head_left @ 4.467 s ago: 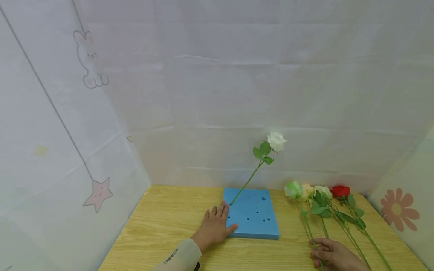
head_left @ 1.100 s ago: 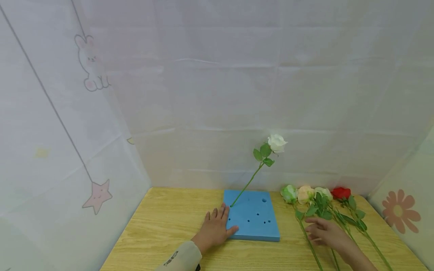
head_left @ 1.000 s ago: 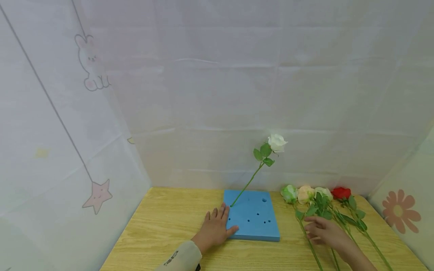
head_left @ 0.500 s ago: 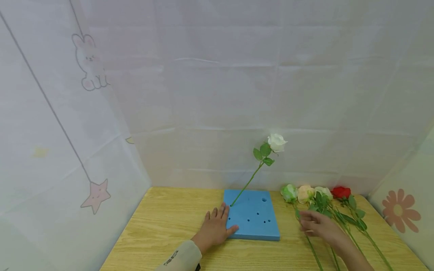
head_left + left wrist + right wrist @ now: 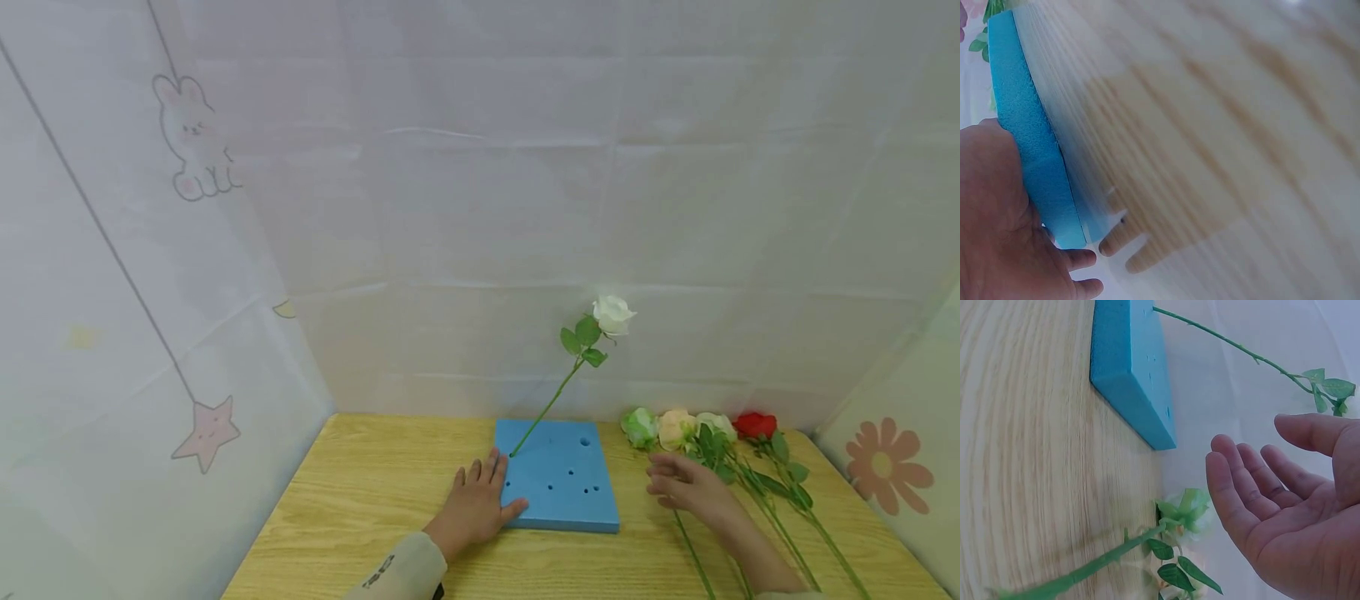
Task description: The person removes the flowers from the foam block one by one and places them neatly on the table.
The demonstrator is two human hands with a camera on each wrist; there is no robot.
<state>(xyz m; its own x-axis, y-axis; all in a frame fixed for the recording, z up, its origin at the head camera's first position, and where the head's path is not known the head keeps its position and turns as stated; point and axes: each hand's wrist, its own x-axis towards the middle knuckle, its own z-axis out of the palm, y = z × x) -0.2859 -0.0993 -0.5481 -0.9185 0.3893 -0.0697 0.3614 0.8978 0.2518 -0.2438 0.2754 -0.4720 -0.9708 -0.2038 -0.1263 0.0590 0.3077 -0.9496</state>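
Observation:
A blue foam board (image 5: 555,500) with several small holes lies on the table. One white rose (image 5: 613,315) stands in a hole near its left edge, its stem leaning right. My left hand (image 5: 472,508) rests flat on the board's left side, fingers spread, thumb on top. My right hand (image 5: 693,492) hovers over the stems at the right, fingers relaxed and holding nothing. Below it lies a green-white rose (image 5: 640,427), its stem partly hidden by the hand. In the right wrist view the palm (image 5: 1297,537) faces up beside the green-white flower (image 5: 1188,512).
Beside the green-white rose lie a peach rose (image 5: 677,429), another white rose (image 5: 716,427) and a red rose (image 5: 754,426), stems toward the front right. The wooden table (image 5: 360,500) meets a pale cloth backdrop (image 5: 480,250) at its back edge.
My right hand held the green-white rose's stem earlier, then let go; the flower now lies slightly further left. Since then the hand has moved left and away from me. My left hand stays put.

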